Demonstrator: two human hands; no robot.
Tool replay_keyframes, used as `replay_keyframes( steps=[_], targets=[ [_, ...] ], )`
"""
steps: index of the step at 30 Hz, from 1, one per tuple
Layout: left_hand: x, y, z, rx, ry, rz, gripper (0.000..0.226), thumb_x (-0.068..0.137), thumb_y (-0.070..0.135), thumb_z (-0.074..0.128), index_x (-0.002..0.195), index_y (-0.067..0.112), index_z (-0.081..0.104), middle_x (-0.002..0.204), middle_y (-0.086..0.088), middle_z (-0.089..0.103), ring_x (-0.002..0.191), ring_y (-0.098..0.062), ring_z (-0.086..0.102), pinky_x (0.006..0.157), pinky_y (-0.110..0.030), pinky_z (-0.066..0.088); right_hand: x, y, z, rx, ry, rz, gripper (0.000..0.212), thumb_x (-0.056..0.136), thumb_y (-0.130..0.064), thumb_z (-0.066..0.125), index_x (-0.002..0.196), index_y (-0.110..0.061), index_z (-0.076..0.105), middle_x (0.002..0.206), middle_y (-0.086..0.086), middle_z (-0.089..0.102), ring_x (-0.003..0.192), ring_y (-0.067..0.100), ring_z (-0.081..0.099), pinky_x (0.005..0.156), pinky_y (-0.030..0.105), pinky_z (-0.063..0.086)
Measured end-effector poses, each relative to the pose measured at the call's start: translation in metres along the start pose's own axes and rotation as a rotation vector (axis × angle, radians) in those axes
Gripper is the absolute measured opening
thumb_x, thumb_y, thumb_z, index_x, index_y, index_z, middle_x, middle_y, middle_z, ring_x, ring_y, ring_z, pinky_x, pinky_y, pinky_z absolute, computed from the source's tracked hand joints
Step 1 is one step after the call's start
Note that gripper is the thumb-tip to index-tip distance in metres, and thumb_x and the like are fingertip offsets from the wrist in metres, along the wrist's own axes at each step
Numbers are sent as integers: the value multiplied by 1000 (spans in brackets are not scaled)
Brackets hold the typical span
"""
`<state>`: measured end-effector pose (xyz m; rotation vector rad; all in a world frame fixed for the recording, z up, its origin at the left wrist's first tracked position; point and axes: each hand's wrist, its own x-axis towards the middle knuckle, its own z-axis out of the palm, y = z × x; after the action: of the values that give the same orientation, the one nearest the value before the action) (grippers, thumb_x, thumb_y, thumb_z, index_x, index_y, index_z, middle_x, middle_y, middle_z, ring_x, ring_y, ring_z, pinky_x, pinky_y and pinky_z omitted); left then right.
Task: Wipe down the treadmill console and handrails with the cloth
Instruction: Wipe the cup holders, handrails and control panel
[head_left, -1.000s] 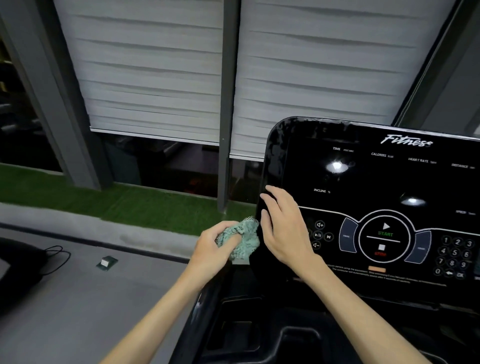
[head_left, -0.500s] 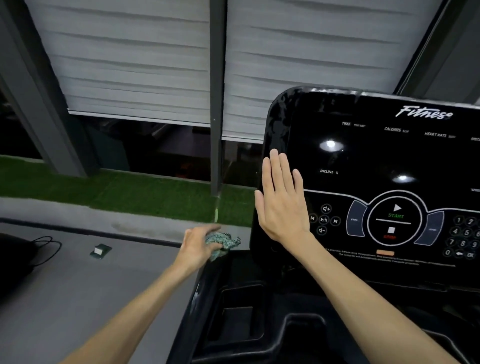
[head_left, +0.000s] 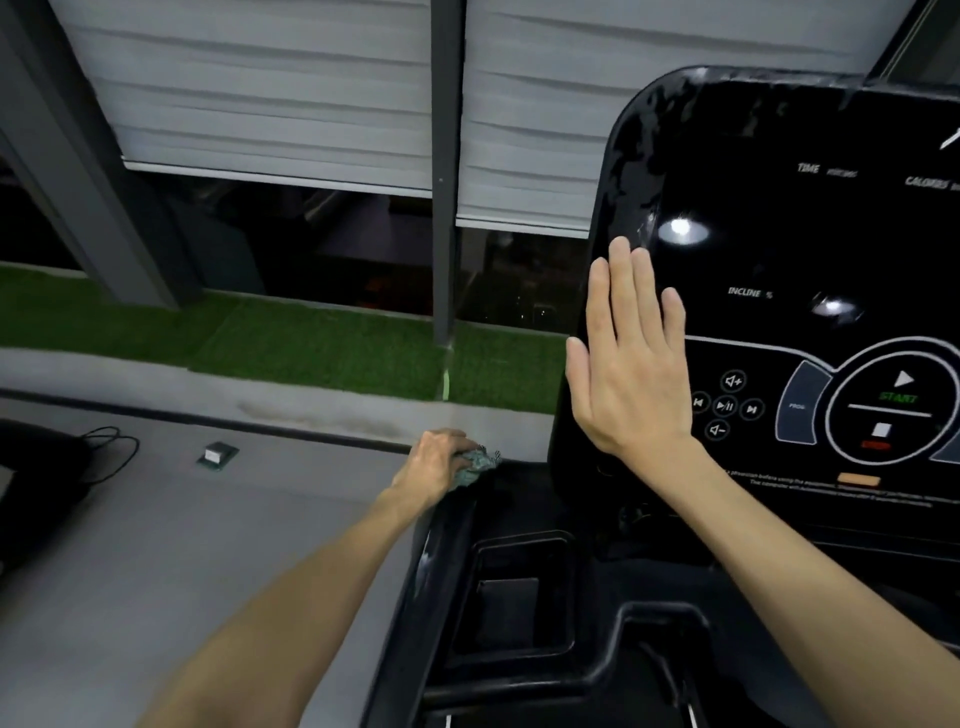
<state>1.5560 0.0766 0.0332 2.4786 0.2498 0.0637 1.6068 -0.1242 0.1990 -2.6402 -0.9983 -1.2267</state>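
Left hand (head_left: 439, 457): fingers curled round the bunched green cloth (head_left: 475, 464), pressing it onto the front end of the left handrail (head_left: 441, 551), just beside the console's lower left corner.
Right hand (head_left: 631, 364): flat, fingers straight and close together, holding nothing, laid against the left edge of the console (head_left: 810, 234). From this angle I cannot tell whether the palm touches the glossy face or hangs just off it.
Why so held: the cloth is balled up, probably to make a firm pad for a narrow, curved rail. The flat hand looks like a brace for the body, or for the panel, while the other hand does the wiping.
Arm pose: the left forearm reaches forward along the outside of the rail, with the wrist turned inward. The right forearm rises from the lower right, wrist straight and fingertips pointing up.
Where the cloth is: on the rail, apart from the console face.
Step in hand: by my judgement, the left rail. Smeary marks along the console's upper left rim suggest the panel wants a pass too.
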Motion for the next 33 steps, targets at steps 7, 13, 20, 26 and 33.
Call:
replay_keyframes(
  steps=[7, 13, 20, 26, 33],
  targets=[
    [3, -17, 34, 12, -62, 104, 33, 95, 3, 55, 127, 9, 64, 138, -13, 56, 119, -34, 59, 107, -35, 41, -1, -2, 4, 8, 46, 13, 63, 100, -31, 29, 151, 0, 10, 159, 20, 11, 148, 31, 7, 119, 44, 7],
    [-15, -24, 39, 110, -105, 219, 37, 100, 8, 48, 135, 18, 57, 148, -9, 44, 134, -35, 45, 113, -46, 33, -3, -3, 4, 17, 47, 17, 62, 100, -29, 31, 151, 1, 13, 158, 22, 12, 148, 32, 8, 120, 44, 6],
    [-85, -11, 46, 231, -184, 277, 68, 93, -16, 34, 150, 21, 34, 161, 4, 19, 150, -27, 9, 114, -50, 30, -3, -3, 1, 2, 27, 16, 62, 100, -28, 30, 151, 2, 11, 158, 23, 11, 148, 33, 7, 119, 46, 8],
    [-74, -29, 50, 149, -155, 321, 74, 90, -18, 33, 151, 25, 31, 161, 4, 19, 150, -23, 8, 113, -47, 34, -2, -4, 1, 16, 37, 10, 61, 100, -28, 30, 150, 2, 12, 158, 24, 11, 147, 34, 8, 119, 47, 10],
    [24, -24, 48, 133, -184, 178, 50, 98, -7, 39, 144, 12, 44, 147, -12, 46, 137, -34, 38, 113, -36, 29, -2, -2, 5, 26, 64, -6, 61, 100, -28, 30, 150, 3, 13, 157, 25, 14, 147, 36, 11, 119, 48, 11]
  ],
)
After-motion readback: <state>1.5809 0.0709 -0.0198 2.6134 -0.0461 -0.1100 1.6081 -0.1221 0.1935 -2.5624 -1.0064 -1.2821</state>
